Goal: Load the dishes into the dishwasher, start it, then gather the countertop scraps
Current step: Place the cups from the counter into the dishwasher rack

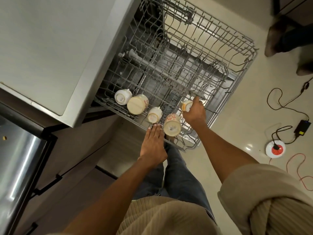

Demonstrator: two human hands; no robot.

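Cables [288,106], round socket [275,148] on floor at your right; dark shoes [277,38] beyond. Grey upper rack [245,78] pulled out beside steel surface [42,48]. Rack's near edge holds four inverted cups [137,104]. Your right hand [194,114] grips fifth cup [186,106] in rack. Your left hand [153,145], fingers straight, together, touches rack front.

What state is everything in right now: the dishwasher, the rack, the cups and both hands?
Dishwasher: open.
Upper rack: pulled out, mostly bare.
Four cups: upside down along the rack's near edge.
Fifth cup: in the rack, gripped by the right hand.
Left hand: flat, fingers straight, fingertips at the rack's front edge.
Floor socket: cable plugged in.
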